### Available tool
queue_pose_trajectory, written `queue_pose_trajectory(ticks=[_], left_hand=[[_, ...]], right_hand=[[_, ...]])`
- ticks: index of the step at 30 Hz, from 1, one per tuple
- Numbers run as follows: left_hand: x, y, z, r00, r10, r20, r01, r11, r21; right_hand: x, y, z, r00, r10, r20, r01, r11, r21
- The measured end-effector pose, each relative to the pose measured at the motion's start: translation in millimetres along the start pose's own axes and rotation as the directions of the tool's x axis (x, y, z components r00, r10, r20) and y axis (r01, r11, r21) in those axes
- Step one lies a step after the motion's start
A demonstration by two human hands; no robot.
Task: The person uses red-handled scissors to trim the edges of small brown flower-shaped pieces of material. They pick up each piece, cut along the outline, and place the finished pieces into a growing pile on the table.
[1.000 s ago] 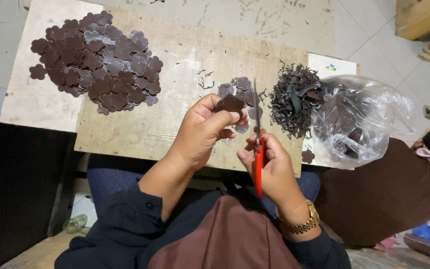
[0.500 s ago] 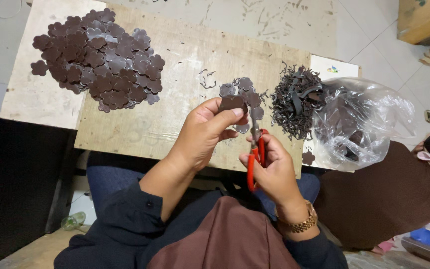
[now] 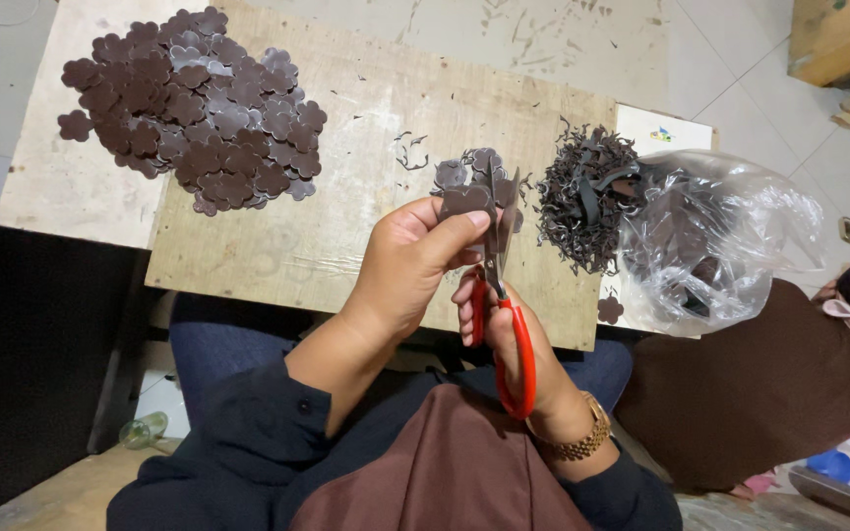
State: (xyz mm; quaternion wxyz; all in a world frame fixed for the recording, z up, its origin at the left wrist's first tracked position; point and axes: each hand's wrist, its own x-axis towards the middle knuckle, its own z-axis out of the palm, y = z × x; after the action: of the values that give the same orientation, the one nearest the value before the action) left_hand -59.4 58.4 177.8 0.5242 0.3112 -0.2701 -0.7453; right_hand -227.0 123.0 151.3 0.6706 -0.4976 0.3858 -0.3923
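Two hands at work over a wooden board (image 3: 277, 246), shot from above. Left hand (image 3: 410, 265) pinches a small dark brown flower-shaped piece (image 3: 464, 202) btwn thumb and fingers, holding it up just above the board's near edge. Right hand (image 3: 514, 334) is clenched thru the red handles of a pair of scissors (image 3: 499, 285), blades pointing up and touching the piece right beside the left thumb. Can't tell how far the blades are apart, they overlap w/ the piece.

Just behind the held piece there's a little cluster of the same brown shapes (image 3: 474, 167) on the board. Far left corner of the board has a big pile of cut flower shapes (image 3: 199, 108), well apart from the hands. To the right of the hands sits a heap of thin dark offcut strips (image 3: 582, 206), touching a crumpled clear plastic bag (image 3: 730, 236) w/ more dark bits inside. One stray flower piece (image 3: 609, 310) lies by the bag's lower edge. Gold wristwatch (image 3: 582, 438) on the right wrist, dark sleeves, brown cloth on the lap (image 3: 445, 472).
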Motion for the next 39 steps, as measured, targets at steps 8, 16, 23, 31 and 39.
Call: queue_pose_trajectory(ticks=[8,16,23,31,39], left_hand=[[-1.6,-1.0,3.5,0.999,0.015,-0.03,-0.014,0.999,0.043],[0.2,-6.8,2.0,0.996,0.068,-0.063,-0.061,0.992,0.106],[-0.9,-5.3,4.0,0.995,0.061,-0.073,-0.053,0.992,0.111],[-0.8,-3.5,3.4,0.998,0.016,-0.062,-0.012,0.998,0.068],[5.6,-16.5,-3.0,0.993,0.083,-0.09,-0.068,0.984,0.164]], right_hand=[[1.5,9.3,-2.6,0.999,-0.027,-0.032,0.025,0.999,-0.037],[3.4,13.2,-1.3,0.997,-0.036,-0.063,0.034,0.999,-0.032],[4.0,13.3,-2.9,0.998,-0.036,-0.053,0.031,0.996,-0.08],[8.0,12.7,-3.7,0.998,-0.055,-0.038,0.05,0.993,-0.111],[4.8,15.8,-4.8,0.998,-0.02,-0.062,0.016,0.998,-0.058]])
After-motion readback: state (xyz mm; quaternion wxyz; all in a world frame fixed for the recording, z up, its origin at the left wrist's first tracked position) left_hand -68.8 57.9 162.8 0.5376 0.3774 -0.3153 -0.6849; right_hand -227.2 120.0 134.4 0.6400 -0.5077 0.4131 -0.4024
